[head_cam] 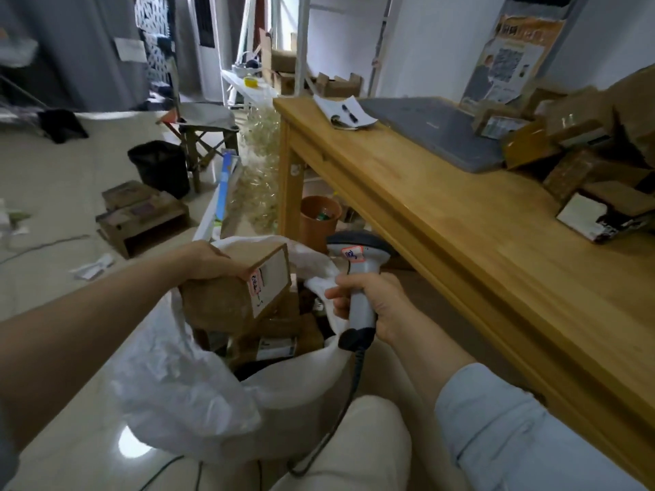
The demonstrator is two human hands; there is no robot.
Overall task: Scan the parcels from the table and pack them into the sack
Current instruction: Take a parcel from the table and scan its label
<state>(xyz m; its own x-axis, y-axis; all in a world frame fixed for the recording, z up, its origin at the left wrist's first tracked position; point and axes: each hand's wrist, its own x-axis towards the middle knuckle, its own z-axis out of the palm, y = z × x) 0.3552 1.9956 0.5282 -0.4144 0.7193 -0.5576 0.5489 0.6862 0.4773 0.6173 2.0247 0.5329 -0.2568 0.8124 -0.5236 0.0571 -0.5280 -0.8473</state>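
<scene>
On my monitor, the left hand (205, 258) grips a brown parcel (230, 299) over the open mouth of the white sack (184, 384), which holds other boxes (283, 334). The right hand (379, 306) holds a grey scanner (359, 274) by its handle, beside the wooden table (460, 249) piled with more parcels (574, 136).

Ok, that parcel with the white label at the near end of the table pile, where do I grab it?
Likely the labelled end of the parcel, fingers coming from the left over the bare table: that end juts out of the pile, while other parcels crowd it behind and right.
</scene>
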